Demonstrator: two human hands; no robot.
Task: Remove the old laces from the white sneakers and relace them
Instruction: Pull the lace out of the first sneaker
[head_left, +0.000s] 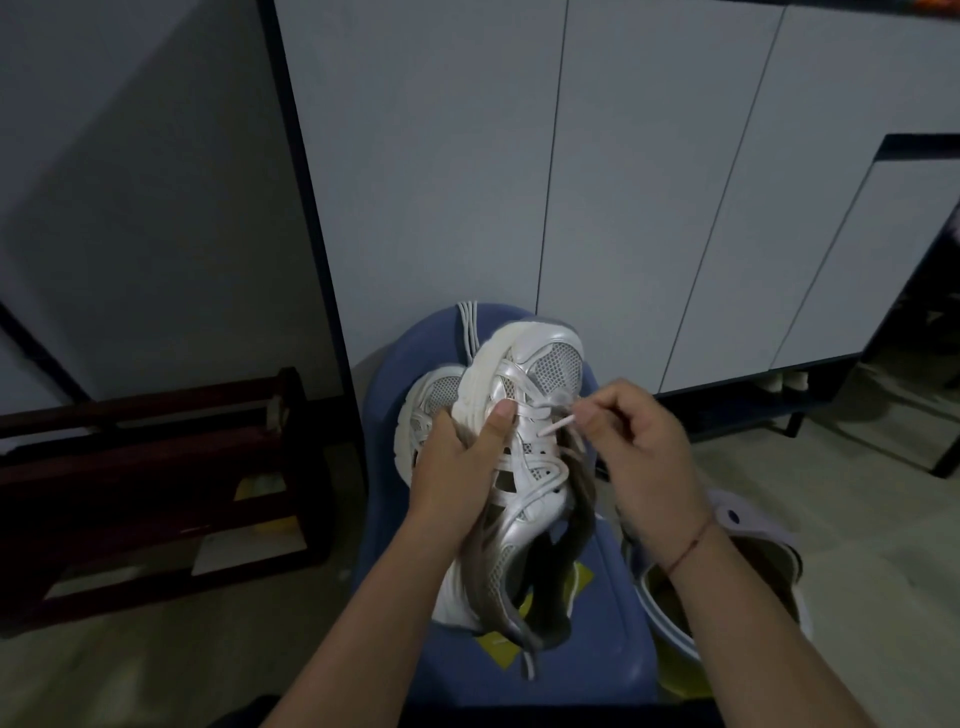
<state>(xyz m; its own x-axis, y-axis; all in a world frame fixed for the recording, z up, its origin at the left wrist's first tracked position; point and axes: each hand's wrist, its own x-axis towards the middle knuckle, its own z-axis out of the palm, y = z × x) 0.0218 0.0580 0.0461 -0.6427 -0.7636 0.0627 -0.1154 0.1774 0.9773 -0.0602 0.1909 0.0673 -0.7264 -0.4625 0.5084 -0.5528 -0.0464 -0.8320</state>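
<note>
Steadying the white sneaker (540, 364) on the blue stool (384, 395) with our left hand (457, 467) gripping its side, we pinch the lace tip (553, 427) in our right hand (639, 447), seemingly mid-relacing; next, that tip must be steered into an eyelet.

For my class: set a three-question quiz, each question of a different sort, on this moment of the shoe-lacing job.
1. True or false: the right hand pinches a lace tip at the upper white sneaker.
2. Under both sneakers is: A a blue stool; B a wooden rack; C a bare floor.
3. Which wrist wears the red string bracelet?

Key: 1 true; 2 A; 3 the right wrist.
</note>
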